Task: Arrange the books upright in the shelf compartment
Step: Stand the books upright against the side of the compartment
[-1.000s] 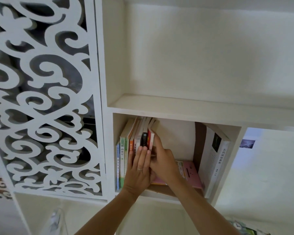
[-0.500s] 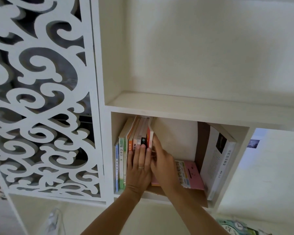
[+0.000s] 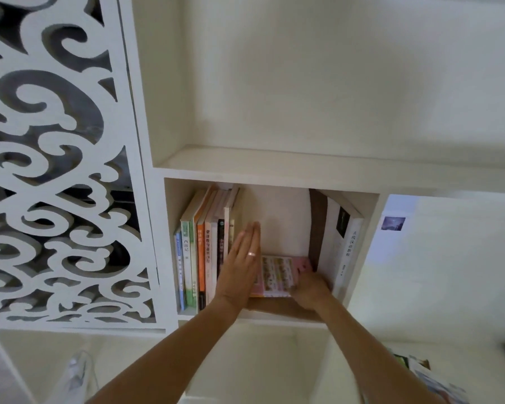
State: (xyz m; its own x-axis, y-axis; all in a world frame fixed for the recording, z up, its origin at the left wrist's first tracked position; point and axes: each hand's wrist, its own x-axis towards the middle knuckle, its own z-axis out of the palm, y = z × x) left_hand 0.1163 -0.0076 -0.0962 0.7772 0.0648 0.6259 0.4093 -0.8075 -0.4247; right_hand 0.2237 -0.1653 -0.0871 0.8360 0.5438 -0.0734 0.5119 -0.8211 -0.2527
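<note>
A row of upright books (image 3: 200,255) stands at the left of the shelf compartment (image 3: 359,258). My left hand (image 3: 241,266) lies flat with straight fingers against the right end of that row, a ring on one finger. A pink book (image 3: 277,275) lies flat on the compartment floor. My right hand (image 3: 311,290) curls over its near right corner, gripping it. A thick white book (image 3: 343,246) leans against the right wall, with a brown board behind it.
A white carved scroll panel (image 3: 59,176) closes the section to the left. An empty shelf (image 3: 274,161) sits above the compartment. Magazines (image 3: 426,377) lie at the lower right, below the shelf unit.
My right hand left the upright row and moved right onto the pink book's corner. My left hand shifted right to the end of the row, which now stands straighter.
</note>
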